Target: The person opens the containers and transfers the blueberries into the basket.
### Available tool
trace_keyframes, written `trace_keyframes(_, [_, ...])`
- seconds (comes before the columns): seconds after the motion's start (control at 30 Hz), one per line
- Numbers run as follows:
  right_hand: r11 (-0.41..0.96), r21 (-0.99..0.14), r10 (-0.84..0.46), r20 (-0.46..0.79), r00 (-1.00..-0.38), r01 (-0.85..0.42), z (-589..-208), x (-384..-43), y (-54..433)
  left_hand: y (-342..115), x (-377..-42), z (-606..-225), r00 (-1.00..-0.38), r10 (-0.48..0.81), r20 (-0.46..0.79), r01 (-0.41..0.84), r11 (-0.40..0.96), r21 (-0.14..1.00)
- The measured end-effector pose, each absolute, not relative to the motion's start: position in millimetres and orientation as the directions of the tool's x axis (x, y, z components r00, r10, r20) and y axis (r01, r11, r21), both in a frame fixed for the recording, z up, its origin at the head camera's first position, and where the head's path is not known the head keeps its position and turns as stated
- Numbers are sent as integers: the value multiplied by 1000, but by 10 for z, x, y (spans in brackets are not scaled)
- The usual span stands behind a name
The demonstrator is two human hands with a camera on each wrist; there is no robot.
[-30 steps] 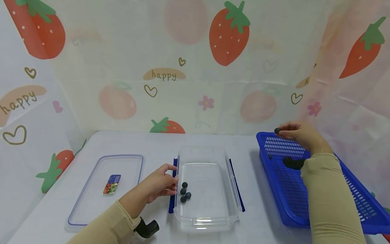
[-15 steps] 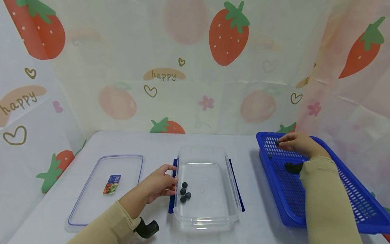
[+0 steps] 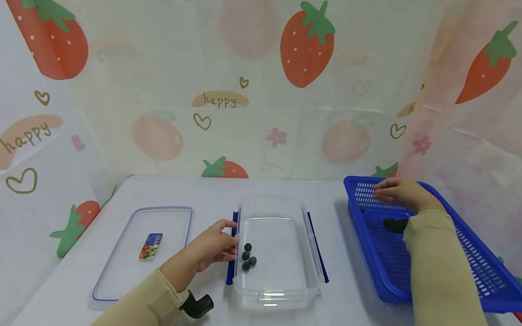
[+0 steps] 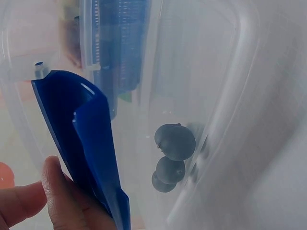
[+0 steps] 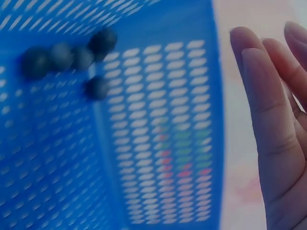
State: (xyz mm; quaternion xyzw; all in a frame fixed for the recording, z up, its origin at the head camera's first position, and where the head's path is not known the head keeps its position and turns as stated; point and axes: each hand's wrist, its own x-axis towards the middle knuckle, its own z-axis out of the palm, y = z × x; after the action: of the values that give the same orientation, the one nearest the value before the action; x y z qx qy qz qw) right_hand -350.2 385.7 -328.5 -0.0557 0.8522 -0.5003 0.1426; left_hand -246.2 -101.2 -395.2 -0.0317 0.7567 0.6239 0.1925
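Note:
My left hand (image 3: 212,246) holds the left side of a clear plastic food container (image 3: 281,290), fingers around its hanging blue clip (image 4: 98,139). Several blueberries (image 3: 246,256) lie inside, gathered along that left wall. Over the far end of a blue plastic basket (image 3: 379,290) is my right hand (image 3: 401,194), fingers extended, with nothing showing between them. Several blueberries (image 5: 61,57), blurred, cluster in the basket's corner in the right wrist view. From the head only one blueberry (image 3: 362,209) shows there; my hand and sleeve hide part of the basket.
The container's clear lid (image 3: 122,280) with a blue-edged seal lies flat at the left, a colourful label (image 3: 151,246) on it. A white cloth covers the table (image 3: 338,253). A strawberry-print curtain (image 3: 261,149) stands behind and at both sides.
My right hand has lowered over the basket and let go of the blueberry it pinched between its fingertips. The left hand, container and lid have stayed put.

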Motion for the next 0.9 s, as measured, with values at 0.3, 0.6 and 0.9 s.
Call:
trace_keyframes(0.3, [559,-825,-282,-90,-955,-87,-2860,-3531,3408,-1015,-2446,-3926,-922,202,-330,-288,213,934])
trace_keyframes(0.6, [576,-788,-385,-27,-922,-217,-2705,-3580,2709,-1023,-2437,-3924,-922,210,-324,-283,203,937])
trace_keyframes(0.9, [525,-808,-515,-52,-856,-267,-2792,-3623,2061,-1031,-2445,-3934,-923,208,-324,-284,202,938])
